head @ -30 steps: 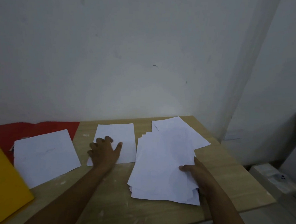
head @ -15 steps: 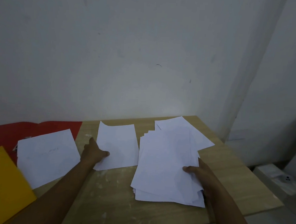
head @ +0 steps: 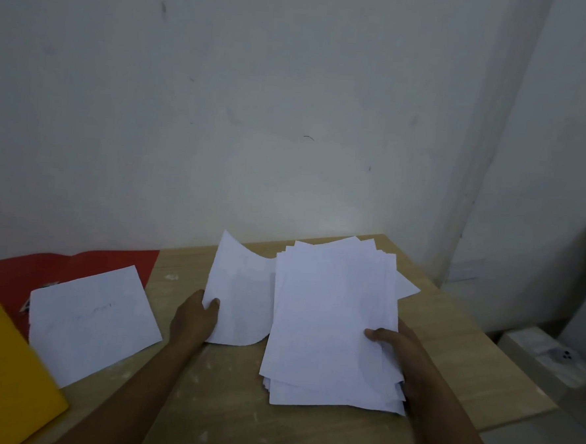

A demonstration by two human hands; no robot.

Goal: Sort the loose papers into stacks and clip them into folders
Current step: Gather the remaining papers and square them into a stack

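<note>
Dim, flat, bluish-grey light; a faint brighter patch on the wall. Shadows soft. Slight softness overall, wide-angle bending toward the edges.

Table: pale wood, matt, the grain showing, flecked with whitish smears and scuffs.
Stack of papers: plain white sheets, thin, matt, edges uneven and fanned.
Single sheet: the same thin white paper, limp enough to curl at its top corner and bow along its lower edge.
Left sheet: white paper, matt, faint grey marks on its face.
Yellow folder: smooth card or plastic, which one I cannot tell; flat colour, no shine.
Red folder: smooth, matt, a crease running through it.
Wall: painted plaster, dull, with small dark scratches.
</note>
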